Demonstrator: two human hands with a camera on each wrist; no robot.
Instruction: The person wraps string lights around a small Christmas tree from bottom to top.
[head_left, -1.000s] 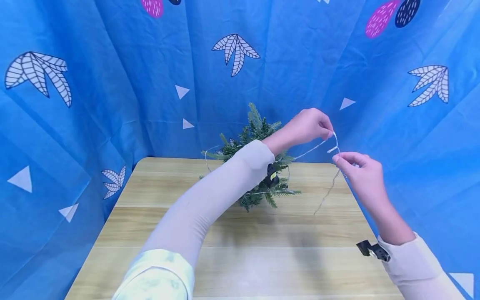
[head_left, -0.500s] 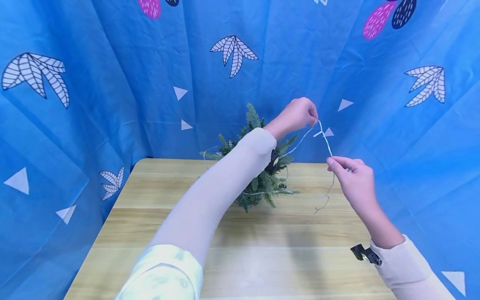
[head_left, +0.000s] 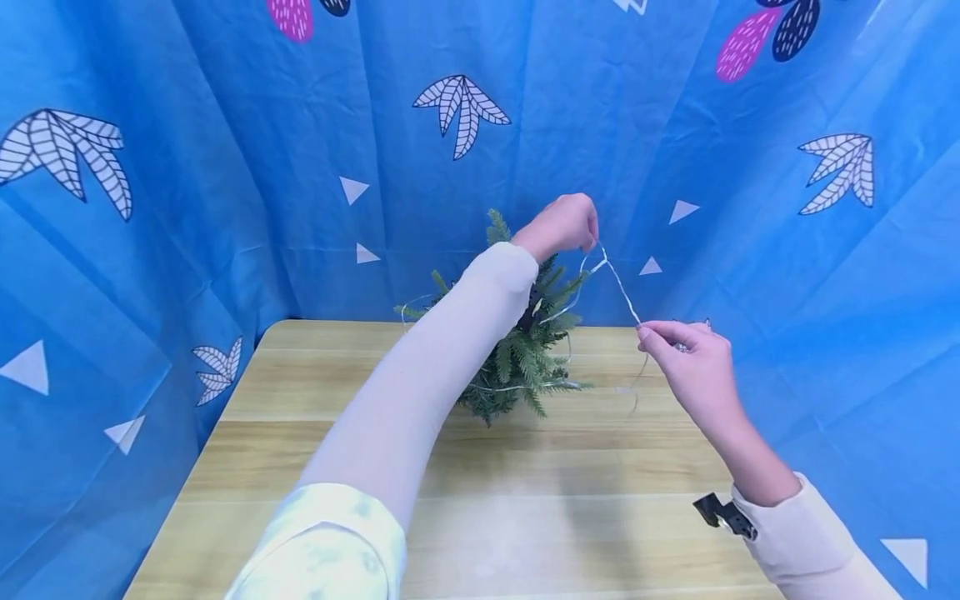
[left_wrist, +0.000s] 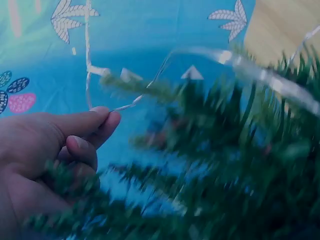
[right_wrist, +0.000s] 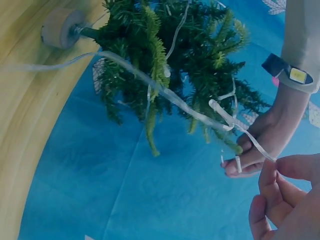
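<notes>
A small artificial Christmas tree [head_left: 525, 354] stands toward the back of the table, partly hidden by the left sleeve. A thin clear wire with small white bulbs, a string light [head_left: 621, 287], loops around its branches. My left hand [head_left: 562, 223] reaches over the tree and pinches the wire between thumb and fingertip behind the right branches. Lower and to the right, my right hand [head_left: 693, 362] pinches another stretch of the same wire, and a loose end hangs below it. In the right wrist view the tree's round wooden base [right_wrist: 62, 29] shows.
The wooden table [head_left: 315, 467] reaches from the front to a blue patterned curtain [head_left: 300, 167], which hangs close behind and along both sides. Black straps [head_left: 726, 515] with small devices sit at the wrists.
My left hand has moved left and slightly up, drawing the wire behind the tree. The right hand has shifted a little left and down, keeping its pinch.
</notes>
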